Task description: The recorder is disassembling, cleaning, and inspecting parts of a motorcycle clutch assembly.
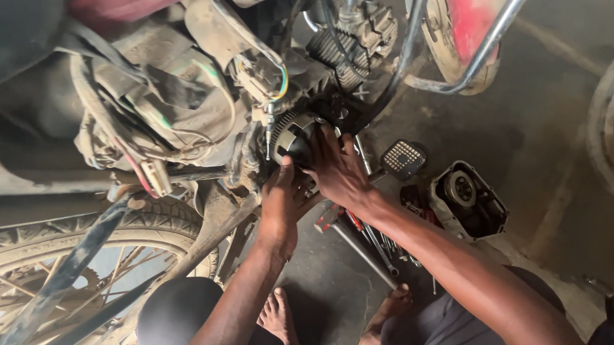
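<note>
A dusty motorcycle (187, 100) fills the upper left, its engine side open. Both my hands are on a round black toothed rotor (293, 134) at the engine's side. My left hand (283, 199) presses up against it from below, thumb on its face. From the right, my right hand (338, 168) grips its edge with fingers spread over it. Loose wires and a white connector (155, 176) hang to the left of the rotor.
On the concrete floor to the right lie an engine side cover (469, 200), a footrest pedal (403, 157) and several hand tools (369, 236). The rear wheel (66, 252) is at lower left. My bare feet (281, 318) are at the bottom.
</note>
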